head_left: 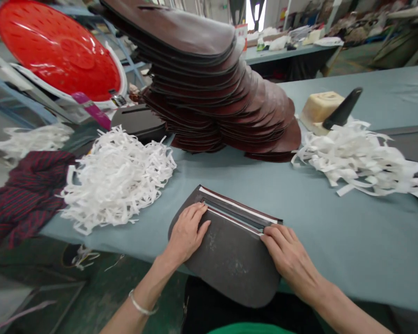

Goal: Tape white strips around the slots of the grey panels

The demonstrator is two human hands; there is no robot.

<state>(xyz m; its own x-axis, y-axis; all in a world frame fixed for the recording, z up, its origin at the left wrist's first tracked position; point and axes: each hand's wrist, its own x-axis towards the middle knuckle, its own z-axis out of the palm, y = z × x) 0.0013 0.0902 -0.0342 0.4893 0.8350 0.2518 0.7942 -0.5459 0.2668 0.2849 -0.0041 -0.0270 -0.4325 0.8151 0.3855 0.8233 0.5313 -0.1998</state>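
A dark grey leather panel (230, 260) with rounded lower corners lies back side up at the table's front edge, its lower part overhanging. Near its straight far edge runs a long slot, with one white strip (237, 204) above it and another white strip (233, 220) along its lower edge. My left hand (188, 232) presses bunched fingertips on the slot's left end, thumb resting on the panel. At the slot's right end, my right hand (290, 253) grips the panel with its fingers closed. The fingertips partly hide both slot ends.
A tall leaning stack of brown leather panels (223, 93) rises behind. Piles of white strips lie left (118, 176) and right (362, 157). Beyond the right pile are a yellowish block (322, 106) and a black handle (343, 109). A red basin (59, 51) stands far left.
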